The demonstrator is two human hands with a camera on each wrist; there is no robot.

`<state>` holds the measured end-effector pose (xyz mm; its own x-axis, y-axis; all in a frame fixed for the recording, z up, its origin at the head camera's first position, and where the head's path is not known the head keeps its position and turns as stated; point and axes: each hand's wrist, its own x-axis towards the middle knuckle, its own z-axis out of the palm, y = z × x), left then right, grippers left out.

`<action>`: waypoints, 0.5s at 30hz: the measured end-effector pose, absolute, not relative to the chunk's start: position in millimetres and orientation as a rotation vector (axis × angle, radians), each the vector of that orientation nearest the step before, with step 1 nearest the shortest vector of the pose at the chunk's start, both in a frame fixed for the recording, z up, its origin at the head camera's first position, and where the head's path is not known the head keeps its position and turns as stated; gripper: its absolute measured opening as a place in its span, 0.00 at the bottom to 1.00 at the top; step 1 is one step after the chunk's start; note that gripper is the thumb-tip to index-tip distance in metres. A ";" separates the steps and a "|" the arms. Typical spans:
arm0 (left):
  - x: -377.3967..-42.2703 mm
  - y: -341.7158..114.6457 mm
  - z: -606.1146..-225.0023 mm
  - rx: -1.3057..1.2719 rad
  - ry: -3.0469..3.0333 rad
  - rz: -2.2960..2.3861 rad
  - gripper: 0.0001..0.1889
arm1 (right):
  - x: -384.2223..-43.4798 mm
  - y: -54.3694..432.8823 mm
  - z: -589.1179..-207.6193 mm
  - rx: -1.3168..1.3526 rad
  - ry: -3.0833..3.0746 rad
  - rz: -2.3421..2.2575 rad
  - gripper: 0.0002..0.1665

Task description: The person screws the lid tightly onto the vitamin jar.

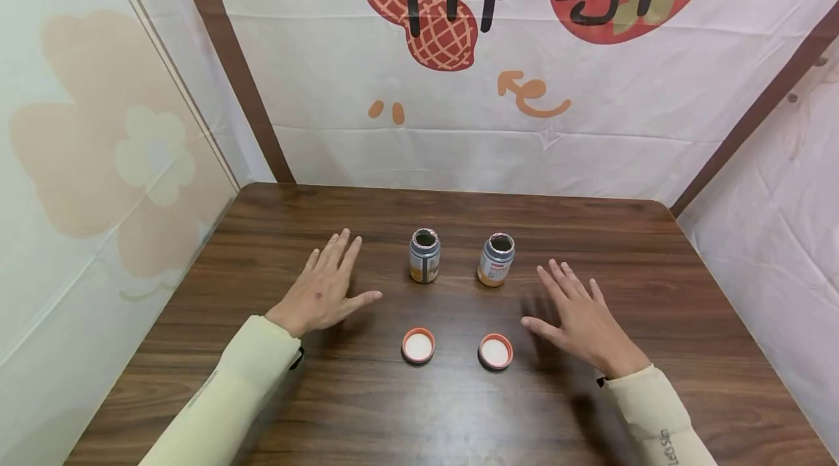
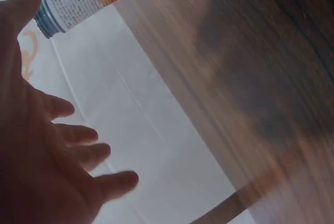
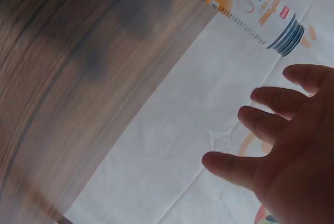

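Two small grey bottles with white and orange labels stand upright and uncapped on the table, a left bottle point(image 1: 424, 262) and a right bottle point(image 1: 495, 266). In front of each lies a cap, the left cap point(image 1: 418, 346) and the right cap point(image 1: 495, 352), both with the pale inside facing up and an orange rim. My left hand point(image 1: 324, 287) is left of the left bottle, fingers spread and holding nothing. To the right of the right bottle, my right hand point(image 1: 580, 320) also has its fingers extended with nothing in them. Both wrist views show a bottle beyond the fingers.
The dark wood-grain table point(image 1: 419, 422) has its far edge close to a white printed cloth point(image 1: 328, 87). Pale cloth walls point(image 1: 65, 269) rise along the left and right sides. Brown strips run down the cloth at the corners.
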<state>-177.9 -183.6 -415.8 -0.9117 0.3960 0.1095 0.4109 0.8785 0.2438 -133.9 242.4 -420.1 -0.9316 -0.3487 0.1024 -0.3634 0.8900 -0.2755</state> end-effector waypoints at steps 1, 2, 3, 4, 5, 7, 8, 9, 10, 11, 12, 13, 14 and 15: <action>-179.3 -182.9 -416.7 -0.655 -2.983 -0.432 0.53 | -133.3 241.1 -420.3 0.588 -2.997 0.457 0.55; -180.8 -182.2 -417.8 -0.667 -2.980 -0.465 0.53 | -132.8 239.8 -420.4 0.608 -2.991 0.461 0.55; -182.2 -181.4 -418.9 -0.675 -2.981 -0.497 0.53 | -132.3 238.5 -420.6 0.624 -2.988 0.463 0.55; -183.7 -180.6 -419.9 -0.679 -2.988 -0.529 0.53 | -132.0 237.1 -420.8 0.639 -2.983 0.466 0.55; -185.0 -179.7 -420.8 -0.683 -2.994 -0.559 0.53 | -131.8 235.8 -421.1 0.652 -2.978 0.471 0.56; -187.6 -177.4 -422.5 -0.678 -3.006 -0.613 0.53 | -131.8 232.9 -421.9 0.679 -2.968 0.476 0.55; -188.9 -176.0 -423.2 -0.669 -3.015 -0.636 0.53 | -131.8 231.3 -422.3 0.694 -2.961 0.479 0.55; -190.2 -174.5 -424.0 -0.659 -3.024 -0.655 0.53 | -131.9 229.7 -422.9 0.711 -2.953 0.485 0.55; -191.7 -173.1 -424.8 -0.652 -3.028 -0.674 0.53 | -132.2 227.8 -423.3 0.732 -2.943 0.495 0.54; -193.3 -171.3 -425.6 -0.648 -3.025 -0.693 0.53 | -132.5 225.8 -423.9 0.752 -2.934 0.502 0.54; -195.1 -169.3 -426.5 -0.641 -3.024 -0.716 0.53 | -132.7 223.8 -424.7 0.775 -2.925 0.508 0.53; -196.9 -167.4 -427.3 -0.631 -3.026 -0.740 0.53 | -132.8 221.7 -425.2 0.797 -2.914 0.517 0.53; -198.8 -165.6 -428.2 -0.628 -3.025 -0.760 0.53 | -132.9 219.5 -425.9 0.818 -2.905 0.527 0.53; -200.7 -163.9 -429.3 -0.626 -3.021 -0.785 0.53 | -133.1 217.2 -426.6 0.840 -2.895 0.536 0.53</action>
